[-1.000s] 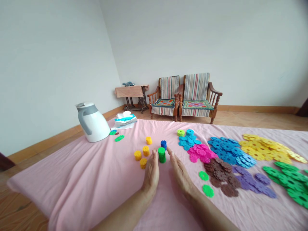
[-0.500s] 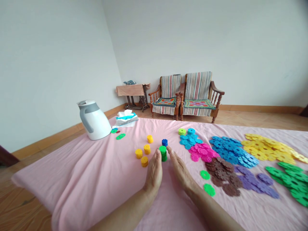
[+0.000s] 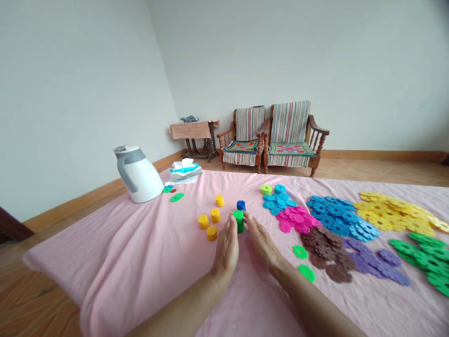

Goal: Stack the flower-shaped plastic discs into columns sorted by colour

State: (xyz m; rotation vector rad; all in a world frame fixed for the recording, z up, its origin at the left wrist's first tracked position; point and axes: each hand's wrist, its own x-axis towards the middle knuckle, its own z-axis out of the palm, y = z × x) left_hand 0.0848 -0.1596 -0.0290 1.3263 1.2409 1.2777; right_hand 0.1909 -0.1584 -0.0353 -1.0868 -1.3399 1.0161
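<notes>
A stack of green discs (image 3: 239, 222) stands upright on the pink cloth between my hands. My left hand (image 3: 226, 248) is on edge along its left side, fingers straight and palm turned inward; the fingertips are hidden behind the thumb. On the right, my right hand (image 3: 261, 241) faces it with straight fingers, a narrow strip of cloth showing between that hand and the stack's base. I cannot tell whether either hand touches the discs. Just behind stands a small stack of dark blue discs (image 3: 241, 205). Several short stacks of yellow discs (image 3: 211, 233) stand left of my left hand.
Rightward lie loose piles of blue (image 3: 329, 215), pink (image 3: 296, 220), brown (image 3: 324, 252), purple (image 3: 377, 264), yellow (image 3: 396, 210) and green discs (image 3: 424, 260). A white jug (image 3: 142, 180) and a tissue box (image 3: 185, 171) stand at the far left. Two wooden chairs (image 3: 291, 149) are beyond the table.
The view has shifted slightly. Both hands keep nearly the same pose beside the green stack, and the discs stay where they were.
</notes>
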